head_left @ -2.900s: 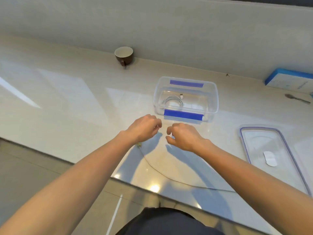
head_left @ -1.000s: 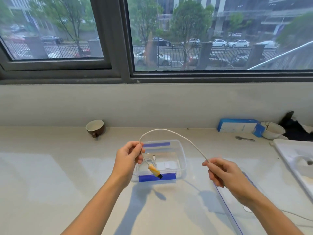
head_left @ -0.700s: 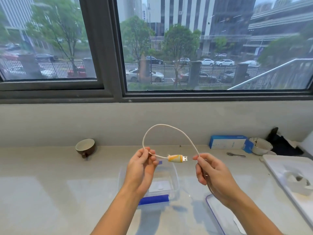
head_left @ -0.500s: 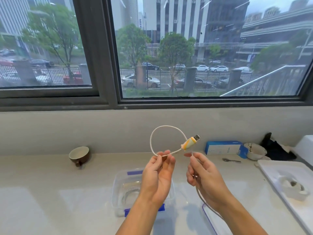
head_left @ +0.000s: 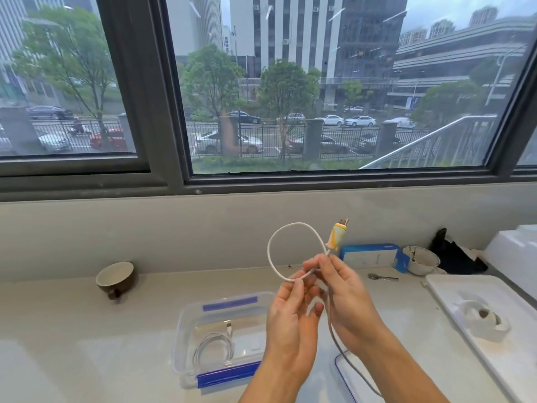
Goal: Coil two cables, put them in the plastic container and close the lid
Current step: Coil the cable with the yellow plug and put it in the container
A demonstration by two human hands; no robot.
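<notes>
Up above the countertop [head_left: 87, 344], both hands pinch one white USB cable [head_left: 271, 237] into a loop: left hand [head_left: 292, 321] at the crossing, right hand [head_left: 345, 298] just below the yellow-sleeved plug [head_left: 337, 234]. Another coiled cable [head_left: 213, 346] lies inside the open plastic container [head_left: 186, 324].

Both forearms are bare to the frame's lower edge, with no sleeves, rings or watch showing.

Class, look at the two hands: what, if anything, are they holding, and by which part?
Both hands, left and right, pinch the white cable where its first loop crosses, just below the yellow-sleeved USB plug.
</notes>
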